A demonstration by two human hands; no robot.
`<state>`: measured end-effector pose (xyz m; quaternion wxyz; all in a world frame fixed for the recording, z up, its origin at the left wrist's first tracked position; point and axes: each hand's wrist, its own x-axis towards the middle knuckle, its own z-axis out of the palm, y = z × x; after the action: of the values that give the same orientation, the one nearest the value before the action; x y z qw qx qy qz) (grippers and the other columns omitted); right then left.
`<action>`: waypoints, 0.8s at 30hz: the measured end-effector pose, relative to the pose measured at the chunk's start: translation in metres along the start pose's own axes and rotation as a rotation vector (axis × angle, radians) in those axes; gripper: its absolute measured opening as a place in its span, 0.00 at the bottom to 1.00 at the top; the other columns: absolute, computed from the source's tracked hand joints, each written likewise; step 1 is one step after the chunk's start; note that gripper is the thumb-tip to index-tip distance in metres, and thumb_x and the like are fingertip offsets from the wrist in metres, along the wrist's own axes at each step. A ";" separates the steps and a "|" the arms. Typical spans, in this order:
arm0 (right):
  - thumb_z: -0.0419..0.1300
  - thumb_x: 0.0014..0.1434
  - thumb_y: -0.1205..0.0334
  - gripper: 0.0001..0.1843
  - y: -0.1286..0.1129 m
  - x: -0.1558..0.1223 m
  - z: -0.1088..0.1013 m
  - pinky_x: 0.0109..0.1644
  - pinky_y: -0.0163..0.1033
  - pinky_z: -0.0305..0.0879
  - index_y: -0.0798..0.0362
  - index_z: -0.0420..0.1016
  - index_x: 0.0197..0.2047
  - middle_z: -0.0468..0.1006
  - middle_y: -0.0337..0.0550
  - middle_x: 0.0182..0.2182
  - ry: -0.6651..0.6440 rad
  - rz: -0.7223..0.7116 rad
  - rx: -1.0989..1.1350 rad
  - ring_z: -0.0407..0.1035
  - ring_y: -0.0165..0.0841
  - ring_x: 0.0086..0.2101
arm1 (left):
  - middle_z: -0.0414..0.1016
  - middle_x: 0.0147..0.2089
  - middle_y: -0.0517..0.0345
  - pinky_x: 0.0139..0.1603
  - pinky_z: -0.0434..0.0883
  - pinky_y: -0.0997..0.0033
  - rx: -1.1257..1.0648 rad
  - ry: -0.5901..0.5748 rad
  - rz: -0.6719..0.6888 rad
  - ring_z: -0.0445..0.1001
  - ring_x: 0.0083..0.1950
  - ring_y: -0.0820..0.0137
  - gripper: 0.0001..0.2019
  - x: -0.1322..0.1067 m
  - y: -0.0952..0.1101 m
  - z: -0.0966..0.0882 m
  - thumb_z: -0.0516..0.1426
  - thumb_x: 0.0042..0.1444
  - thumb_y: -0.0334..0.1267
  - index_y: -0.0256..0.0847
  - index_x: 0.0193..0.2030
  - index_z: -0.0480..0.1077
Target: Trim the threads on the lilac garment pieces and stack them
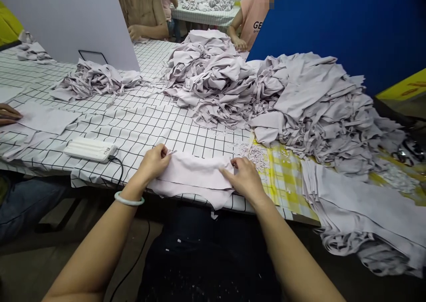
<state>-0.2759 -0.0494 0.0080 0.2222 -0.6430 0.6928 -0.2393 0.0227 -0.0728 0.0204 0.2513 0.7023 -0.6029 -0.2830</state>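
A pale lilac piece of cloth [196,175] lies on the near edge of the checked table [140,124], partly hanging over it. My left hand [155,162] pinches the cloth's upper left corner, fingers closed on it. My right hand [244,178] presses and pinches the cloth's right end, next to small white scraps [253,151]. A pale green bangle [129,200] sits on my left wrist.
A big heap of the same lilac cloth [286,93] fills the table's middle and right. A flattened stack [362,209] hangs off the right edge. A white power bank [89,149] with a black cable lies left. Another person's hand [7,114] rests far left; others sit beyond.
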 end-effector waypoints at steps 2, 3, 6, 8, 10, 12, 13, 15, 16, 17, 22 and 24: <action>0.60 0.51 0.55 0.10 -0.006 0.010 0.005 0.41 0.46 0.63 0.48 0.63 0.26 0.72 0.43 0.29 -0.010 -0.049 0.011 0.66 0.41 0.36 | 0.66 0.26 0.62 0.30 0.62 0.70 -0.261 0.050 -0.023 0.66 0.27 0.69 0.09 0.002 -0.005 0.000 0.57 0.53 0.45 0.43 0.32 0.62; 0.59 0.52 0.56 0.09 -0.008 0.013 0.005 0.40 0.44 0.62 0.48 0.62 0.27 0.71 0.41 0.28 -0.003 -0.053 0.053 0.66 0.39 0.34 | 0.65 0.26 0.63 0.29 0.63 0.71 -0.358 0.077 -0.037 0.66 0.27 0.70 0.10 0.002 -0.008 -0.001 0.57 0.53 0.45 0.44 0.34 0.61; 0.60 0.53 0.53 0.13 -0.009 0.018 -0.005 0.39 0.43 0.63 0.48 0.66 0.40 0.74 0.41 0.35 0.035 -0.041 0.156 0.67 0.37 0.33 | 0.71 0.37 0.56 0.38 0.69 0.66 -0.293 0.209 -0.031 0.72 0.37 0.66 0.10 -0.005 -0.019 -0.006 0.56 0.53 0.41 0.42 0.40 0.64; 0.61 0.53 0.51 0.23 -0.003 0.013 -0.011 0.41 0.44 0.65 0.48 0.65 0.50 0.74 0.45 0.43 0.016 -0.062 0.156 0.68 0.39 0.37 | 0.72 0.47 0.50 0.49 0.70 0.59 -0.073 0.291 0.048 0.72 0.48 0.60 0.14 -0.017 -0.025 -0.009 0.55 0.53 0.38 0.42 0.47 0.65; 0.58 0.56 0.54 0.21 0.008 0.003 -0.013 0.44 0.46 0.65 0.48 0.65 0.52 0.74 0.47 0.45 0.002 -0.100 0.106 0.69 0.41 0.40 | 0.70 0.53 0.47 0.58 0.67 0.53 0.107 0.270 0.178 0.68 0.56 0.56 0.18 -0.032 -0.029 -0.008 0.54 0.53 0.37 0.42 0.52 0.65; 0.56 0.56 0.59 0.17 0.017 -0.008 -0.008 0.48 0.48 0.64 0.48 0.67 0.50 0.74 0.47 0.44 0.017 -0.156 0.011 0.68 0.43 0.43 | 0.68 0.56 0.46 0.62 0.64 0.50 0.234 0.196 0.283 0.66 0.59 0.53 0.21 -0.046 -0.031 -0.005 0.54 0.53 0.36 0.41 0.55 0.64; 0.56 0.56 0.60 0.16 0.020 -0.011 -0.005 0.49 0.49 0.63 0.49 0.68 0.49 0.74 0.48 0.44 0.030 -0.187 -0.049 0.68 0.44 0.45 | 0.68 0.56 0.45 0.62 0.64 0.49 0.283 0.178 0.311 0.66 0.59 0.53 0.21 -0.050 -0.032 -0.003 0.55 0.53 0.36 0.41 0.54 0.64; 0.55 0.56 0.63 0.13 0.021 -0.014 0.002 0.49 0.49 0.62 0.49 0.69 0.46 0.75 0.48 0.43 0.053 -0.250 -0.175 0.67 0.45 0.45 | 0.68 0.53 0.43 0.59 0.67 0.51 0.347 0.194 0.339 0.68 0.55 0.54 0.15 -0.054 -0.032 0.000 0.54 0.54 0.35 0.40 0.49 0.66; 0.55 0.57 0.64 0.10 0.020 -0.014 0.004 0.48 0.49 0.61 0.49 0.70 0.43 0.75 0.48 0.41 0.069 -0.281 -0.231 0.67 0.45 0.43 | 0.69 0.50 0.43 0.56 0.69 0.54 0.356 0.218 0.345 0.70 0.52 0.55 0.10 -0.054 -0.032 0.001 0.53 0.55 0.34 0.40 0.45 0.67; 0.54 0.58 0.65 0.07 0.019 -0.013 0.005 0.46 0.48 0.60 0.50 0.70 0.39 0.75 0.47 0.39 0.092 -0.309 -0.273 0.67 0.44 0.42 | 0.70 0.46 0.45 0.53 0.70 0.56 0.348 0.242 0.351 0.71 0.49 0.57 0.06 -0.054 -0.032 0.000 0.52 0.56 0.33 0.40 0.41 0.66; 0.54 0.56 0.69 0.05 0.025 -0.012 -0.008 0.44 0.45 0.58 0.50 0.69 0.33 0.75 0.44 0.33 0.139 -0.383 -0.290 0.67 0.41 0.38 | 0.70 0.40 0.52 0.45 0.72 0.65 0.195 0.216 0.338 0.72 0.40 0.65 0.04 -0.053 -0.031 -0.014 0.51 0.59 0.35 0.43 0.36 0.66; 0.54 0.56 0.68 0.05 0.026 -0.008 -0.011 0.46 0.45 0.58 0.50 0.70 0.34 0.76 0.44 0.34 0.110 -0.376 -0.263 0.68 0.41 0.39 | 0.71 0.42 0.51 0.48 0.71 0.61 0.239 0.225 0.270 0.72 0.43 0.62 0.06 -0.043 -0.028 -0.016 0.52 0.59 0.39 0.42 0.38 0.67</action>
<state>-0.3024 -0.0394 0.0005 0.0499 -0.7700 0.5972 -0.2190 0.0486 -0.0260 0.0161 0.2675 0.6673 -0.6889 -0.0928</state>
